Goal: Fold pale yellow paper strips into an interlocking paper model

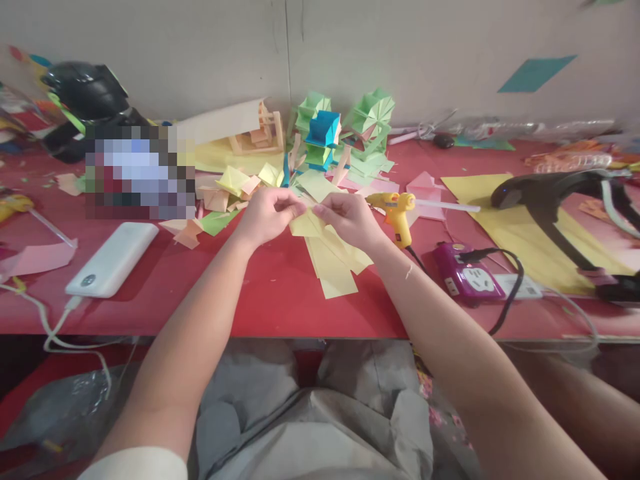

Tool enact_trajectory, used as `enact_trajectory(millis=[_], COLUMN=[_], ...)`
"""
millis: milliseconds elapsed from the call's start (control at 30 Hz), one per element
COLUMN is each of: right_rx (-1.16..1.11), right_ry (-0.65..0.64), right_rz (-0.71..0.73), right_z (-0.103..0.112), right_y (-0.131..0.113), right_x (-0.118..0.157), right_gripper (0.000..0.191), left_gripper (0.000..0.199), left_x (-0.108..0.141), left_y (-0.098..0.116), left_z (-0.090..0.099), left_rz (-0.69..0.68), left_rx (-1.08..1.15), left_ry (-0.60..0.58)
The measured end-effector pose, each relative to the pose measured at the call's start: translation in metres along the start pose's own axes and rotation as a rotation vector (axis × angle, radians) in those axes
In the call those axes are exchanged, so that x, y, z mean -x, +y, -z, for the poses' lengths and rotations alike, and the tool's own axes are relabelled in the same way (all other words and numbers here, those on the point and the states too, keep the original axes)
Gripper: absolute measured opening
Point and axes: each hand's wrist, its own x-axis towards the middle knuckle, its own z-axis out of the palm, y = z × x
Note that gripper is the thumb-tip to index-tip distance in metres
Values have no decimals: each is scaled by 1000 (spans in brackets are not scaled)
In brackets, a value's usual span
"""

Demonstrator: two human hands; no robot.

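Note:
Both hands meet over the middle of the red table, thumbs and fingers pinched close together. My left hand [269,215] and my right hand [349,217] grip a small piece of pale yellow paper [304,225] between them. Its upper part is partly covered by the fingers. Under and beside my right hand lie several pale yellow paper strips [336,270], fanned toward the table edge. Just behind the hands stand folded paper shapes, a blue one [324,130] and green ones [373,113].
A yellow glue gun [399,213] lies right of my right hand, near a purple power socket [470,277]. A white power bank [113,260] with a cable sits at left. A black headset strap [540,220] rests on yellow paper. Another person's arm [575,400] shows at lower right.

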Motion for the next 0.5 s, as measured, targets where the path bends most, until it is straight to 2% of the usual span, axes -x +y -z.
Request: enact_trajectory(millis=[133,367,500], right_rx=[-73,7,18], right_ry=[-27,15,27], right_rz=[1,48,53], right_z=[-3,-2,-8], right_y=[-2,-2,0], right_x=[1,1,2], right_gripper=[46,34,31], left_gripper=[25,24,14], left_x=[0,1,0], left_y=[-2,3,0], left_z=[0,-5,-7], left_rz=[-32,-92,-121], left_rx=[-35,73,10], left_ry=[28,-81,9])
